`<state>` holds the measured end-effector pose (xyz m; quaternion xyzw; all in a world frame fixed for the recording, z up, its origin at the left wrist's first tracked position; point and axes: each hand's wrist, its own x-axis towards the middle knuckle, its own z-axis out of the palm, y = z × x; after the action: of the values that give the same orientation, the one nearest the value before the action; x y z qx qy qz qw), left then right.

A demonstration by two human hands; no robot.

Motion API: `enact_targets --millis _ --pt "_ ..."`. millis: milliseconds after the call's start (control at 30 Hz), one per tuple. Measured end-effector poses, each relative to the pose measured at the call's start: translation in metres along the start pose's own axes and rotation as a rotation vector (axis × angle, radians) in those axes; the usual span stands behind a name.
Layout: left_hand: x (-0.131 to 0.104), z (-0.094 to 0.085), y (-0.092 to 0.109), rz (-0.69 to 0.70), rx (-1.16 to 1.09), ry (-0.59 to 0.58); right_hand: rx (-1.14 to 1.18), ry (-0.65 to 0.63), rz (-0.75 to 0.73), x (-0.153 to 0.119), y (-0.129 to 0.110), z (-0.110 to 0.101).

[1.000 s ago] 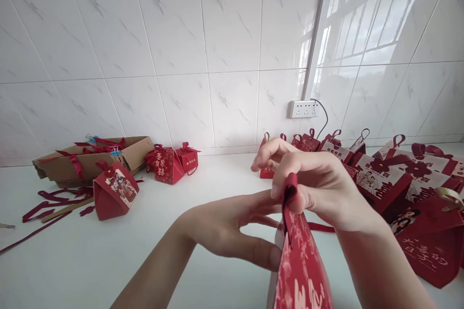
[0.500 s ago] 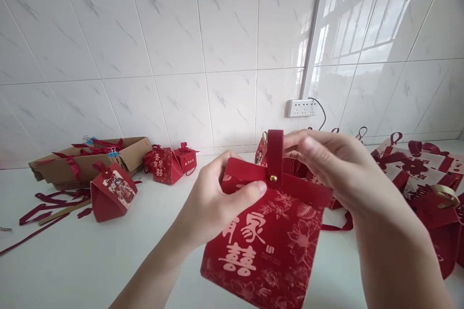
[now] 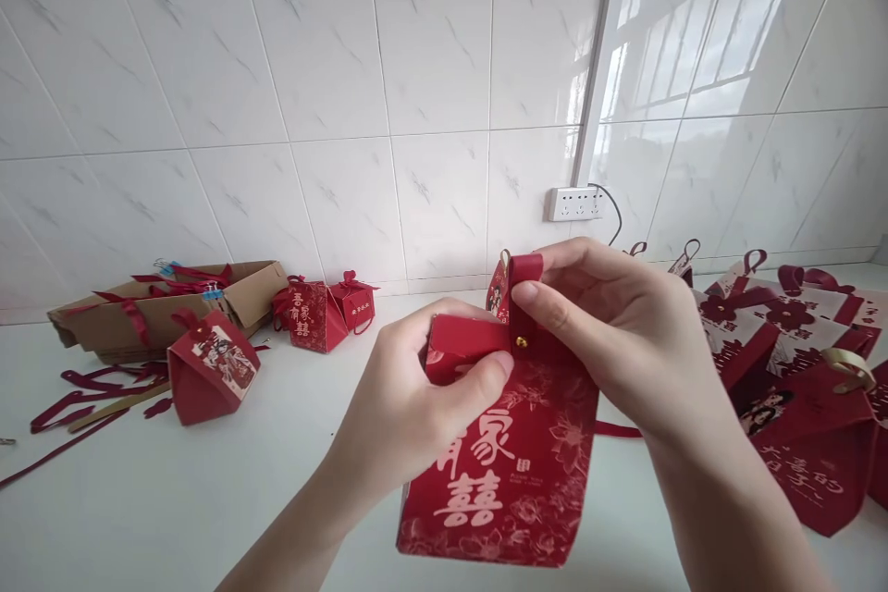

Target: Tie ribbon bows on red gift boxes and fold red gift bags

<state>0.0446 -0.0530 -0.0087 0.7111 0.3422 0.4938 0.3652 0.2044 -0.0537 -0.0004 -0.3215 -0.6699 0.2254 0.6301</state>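
Note:
A red gift box [image 3: 506, 490], printed with pale characters and flower outlines, is held up in front of me. My left hand [image 3: 430, 407] grips its upper left side, thumb on the front face below a gold stud. A red strap handle [image 3: 525, 270] loops up from the box's top edge. My right hand [image 3: 603, 324] pinches this strap between thumb and fingers, its palm side covering the upper right corner of the box. The fingertips behind the box are hidden.
At left lie a cardboard box [image 3: 270, 291] of red ribbons, loose ribbon strips [image 3: 66, 412] and a finished red box [image 3: 212, 370]. Further back are two more red boxes [image 3: 315, 319]. Many gift boxes [image 3: 819, 444] crowd the right. A power strip [image 3: 575, 203] hangs on the tiled wall.
My right thumb has come down onto the front of the strap, and the hand has closed on it. The box has turned more upright, and its lower edge has risen into view.

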Motion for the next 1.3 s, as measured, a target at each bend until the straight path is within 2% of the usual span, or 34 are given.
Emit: enact_targets --millis 333,467,567,700,767,833,933,1067,1167,1233,1300 --pt "0.000 -0.002 -0.003 0.063 -0.010 0.092 0.018 0.100 -0.176 -0.005 0.002 0.009" --pt "-0.002 -0.002 -0.001 0.135 0.073 0.131 0.040 0.080 -0.189 -0.003 0.005 0.008" --pt "-0.002 0.002 -0.005 0.295 0.261 0.219 0.047 0.038 -0.169 0.000 0.008 0.004" --pt "-0.001 0.009 -0.016 0.652 0.596 0.426 0.061 0.005 -0.095 0.003 0.009 0.001" --pt "0.000 0.010 -0.021 0.819 0.730 0.473 0.052 -0.020 -0.067 0.002 0.009 0.000" --pt "0.001 0.010 -0.024 0.915 0.823 0.487 0.022 -0.017 -0.061 0.001 0.008 0.000" --pt "0.001 0.008 -0.025 0.987 0.917 0.502 -0.011 0.027 -0.073 -0.003 0.005 0.002" --pt "0.000 0.010 -0.025 1.023 0.945 0.525 0.006 0.035 -0.054 -0.011 -0.001 0.008" --pt "-0.006 0.010 -0.018 0.943 0.940 0.481 0.063 0.031 -0.053 -0.014 0.000 0.013" --pt "-0.013 0.005 -0.008 0.783 0.877 0.341 0.130 0.017 -0.052 -0.011 0.004 0.015" --pt "-0.020 -0.004 0.002 0.584 0.734 0.126 0.184 -0.017 -0.048 -0.005 0.011 0.014"
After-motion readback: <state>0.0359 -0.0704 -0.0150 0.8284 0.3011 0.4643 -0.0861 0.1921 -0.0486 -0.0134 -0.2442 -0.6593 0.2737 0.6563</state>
